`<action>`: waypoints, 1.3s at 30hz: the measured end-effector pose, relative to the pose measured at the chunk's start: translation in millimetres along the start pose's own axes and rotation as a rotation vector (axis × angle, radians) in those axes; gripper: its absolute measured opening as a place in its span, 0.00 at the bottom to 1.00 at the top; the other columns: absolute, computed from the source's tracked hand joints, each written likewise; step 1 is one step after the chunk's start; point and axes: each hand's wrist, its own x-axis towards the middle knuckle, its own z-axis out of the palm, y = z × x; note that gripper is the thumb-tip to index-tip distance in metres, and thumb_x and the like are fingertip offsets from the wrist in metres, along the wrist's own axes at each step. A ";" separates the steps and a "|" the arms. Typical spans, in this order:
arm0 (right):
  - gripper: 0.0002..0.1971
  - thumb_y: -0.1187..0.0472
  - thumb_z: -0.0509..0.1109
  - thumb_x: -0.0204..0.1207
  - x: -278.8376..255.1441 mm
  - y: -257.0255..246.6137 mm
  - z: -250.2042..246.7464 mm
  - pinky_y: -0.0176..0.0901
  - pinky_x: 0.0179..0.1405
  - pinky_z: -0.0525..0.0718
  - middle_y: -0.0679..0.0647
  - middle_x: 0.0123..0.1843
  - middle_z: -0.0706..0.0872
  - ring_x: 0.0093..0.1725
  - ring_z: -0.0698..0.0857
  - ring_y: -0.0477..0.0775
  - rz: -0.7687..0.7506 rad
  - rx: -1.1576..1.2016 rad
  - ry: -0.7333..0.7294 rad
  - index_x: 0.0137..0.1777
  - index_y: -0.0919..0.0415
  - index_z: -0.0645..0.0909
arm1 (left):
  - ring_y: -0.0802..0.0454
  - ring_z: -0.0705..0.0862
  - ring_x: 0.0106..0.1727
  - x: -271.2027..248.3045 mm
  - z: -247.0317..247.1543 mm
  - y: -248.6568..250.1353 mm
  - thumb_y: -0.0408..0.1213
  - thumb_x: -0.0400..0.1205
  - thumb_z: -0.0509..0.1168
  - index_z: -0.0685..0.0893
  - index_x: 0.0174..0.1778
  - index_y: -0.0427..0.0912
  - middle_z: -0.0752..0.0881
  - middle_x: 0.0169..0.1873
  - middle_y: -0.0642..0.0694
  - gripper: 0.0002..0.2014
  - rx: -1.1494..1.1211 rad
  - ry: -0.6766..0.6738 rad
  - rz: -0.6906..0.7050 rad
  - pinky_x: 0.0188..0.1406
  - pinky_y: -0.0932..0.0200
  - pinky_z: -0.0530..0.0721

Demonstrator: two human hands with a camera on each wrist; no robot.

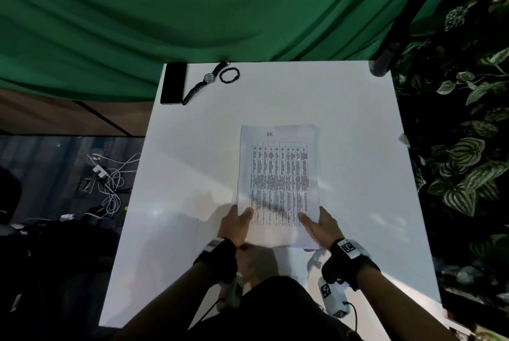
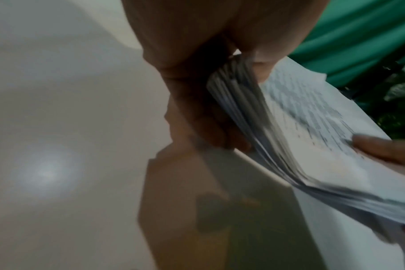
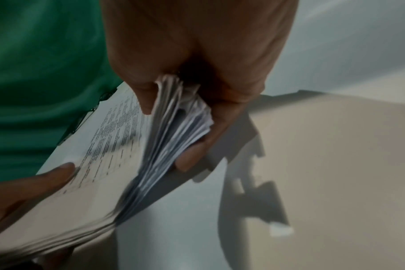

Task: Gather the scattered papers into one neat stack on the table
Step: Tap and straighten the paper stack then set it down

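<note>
White paper stack [image 1: 278, 183] sits mid table [image 1: 358, 126], near edge lifted. My left hand [image 1: 237, 223] & right hand [image 1: 321, 226] each pinch a near corner, thumbs on top. I'd tap edges square, lower flat, w/ light pressure. Top sheet reads "HR", prob.; table text too blurred.

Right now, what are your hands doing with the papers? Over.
Both hands, left hand and right hand, grip the paper stack at its near end. Papers gathered, near end lifted. Phone, watch far off, nothing in the way.
</note>
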 end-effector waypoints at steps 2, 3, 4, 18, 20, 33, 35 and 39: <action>0.21 0.41 0.69 0.76 3.0 -6.7 0.7 0.41 0.53 0.75 0.49 0.51 0.83 0.52 0.81 0.54 -0.007 -0.020 0.025 0.60 0.56 0.79 | 0.39 0.69 0.79 3.4 0.0 7.3 0.58 0.84 0.54 0.61 0.81 0.36 0.68 0.80 0.36 0.35 0.027 0.008 -0.027 0.76 0.49 0.66; 0.20 0.40 0.69 0.75 4.9 -13.0 -0.8 0.41 0.51 0.76 0.50 0.49 0.84 0.52 0.82 0.55 -0.006 -0.020 0.051 0.56 0.56 0.80 | 0.38 0.72 0.77 8.7 -1.9 12.6 0.58 0.84 0.53 0.65 0.78 0.36 0.71 0.78 0.36 0.34 0.048 0.026 -0.028 0.75 0.49 0.68; 0.20 0.39 0.69 0.75 8.4 -19.4 -3.6 0.42 0.49 0.76 0.51 0.47 0.85 0.51 0.83 0.57 0.000 -0.021 0.081 0.52 0.57 0.81 | 0.37 0.76 0.73 14.0 -5.6 19.1 0.59 0.84 0.52 0.70 0.74 0.36 0.76 0.74 0.35 0.32 0.074 0.046 -0.024 0.72 0.49 0.71; 0.22 0.48 0.68 0.79 -2.7 -34.2 -6.6 0.47 0.43 0.81 0.58 0.52 0.79 0.46 0.79 0.59 0.085 0.018 0.093 0.64 0.63 0.70 | 0.35 0.84 0.58 33.0 -7.7 22.9 0.57 0.83 0.56 0.69 0.68 0.38 0.84 0.60 0.34 0.27 0.131 0.054 0.041 0.53 0.51 0.81; 0.20 0.48 0.69 0.78 -10.5 -29.7 1.4 0.52 0.31 0.90 0.54 0.49 0.78 0.44 0.82 0.56 0.126 0.155 0.083 0.60 0.60 0.68 | 0.34 0.86 0.56 20.2 7.0 7.7 0.57 0.84 0.54 0.65 0.71 0.38 0.86 0.57 0.32 0.28 0.155 0.094 0.076 0.55 0.47 0.83; 0.25 0.45 0.63 0.81 32.5 -56.8 -31.5 0.52 0.56 0.83 0.64 0.51 0.85 0.54 0.84 0.67 -0.002 0.022 0.183 0.68 0.64 0.68 | 0.30 0.81 0.64 60.3 5.0 57.5 0.52 0.85 0.56 0.66 0.72 0.34 0.81 0.64 0.28 0.27 0.089 0.133 0.149 0.57 0.49 0.78; 0.29 0.43 0.60 0.82 58.5 -66.9 -46.0 0.61 0.59 0.83 0.71 0.61 0.81 0.60 0.83 0.71 0.038 0.058 0.187 0.73 0.65 0.65 | 0.31 0.79 0.68 80.3 2.8 82.0 0.49 0.85 0.57 0.66 0.73 0.33 0.78 0.68 0.28 0.27 0.063 0.119 0.115 0.62 0.49 0.77; 0.25 0.48 0.54 0.85 102.8 -97.8 -75.7 0.56 0.61 0.80 0.74 0.64 0.80 0.62 0.81 0.72 0.055 0.026 0.246 0.68 0.70 0.71 | 0.32 0.78 0.68 119.4 -4.4 130.7 0.48 0.86 0.56 0.70 0.70 0.30 0.78 0.68 0.29 0.25 0.088 0.087 0.103 0.64 0.49 0.77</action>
